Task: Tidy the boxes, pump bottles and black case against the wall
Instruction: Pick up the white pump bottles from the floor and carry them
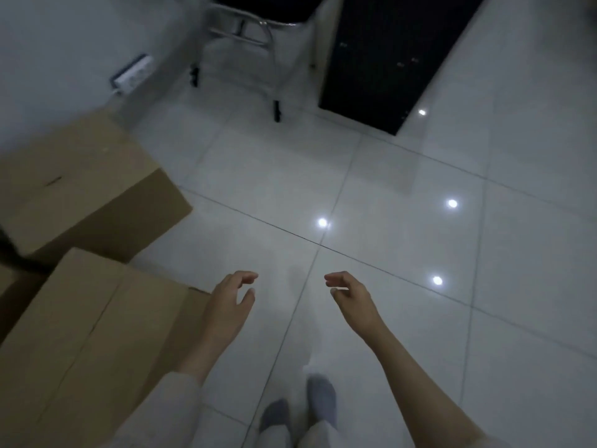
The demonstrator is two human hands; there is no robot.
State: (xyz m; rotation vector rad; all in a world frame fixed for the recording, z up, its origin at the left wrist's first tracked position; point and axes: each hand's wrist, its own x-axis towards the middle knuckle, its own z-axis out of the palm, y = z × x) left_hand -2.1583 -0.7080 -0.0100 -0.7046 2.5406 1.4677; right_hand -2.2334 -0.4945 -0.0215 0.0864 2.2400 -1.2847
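Two brown cardboard boxes stand on the tiled floor along the left wall: a farther box [80,185] and a nearer box [87,344]. A dark object shows in the gap between them at the left edge; I cannot tell what it is. My left hand [231,302] hovers just past the nearer box's right corner, fingers apart, holding nothing. My right hand [350,294] is level with it to the right, over bare floor, also open and empty. No pump bottles are in view.
A chair with a chrome frame [258,43] stands at the back by the wall. Beside it lies a black panel or mat [387,59]. A white power strip [132,74] sits on the wall. My feet in grey socks [300,409] are on glossy white tiles.
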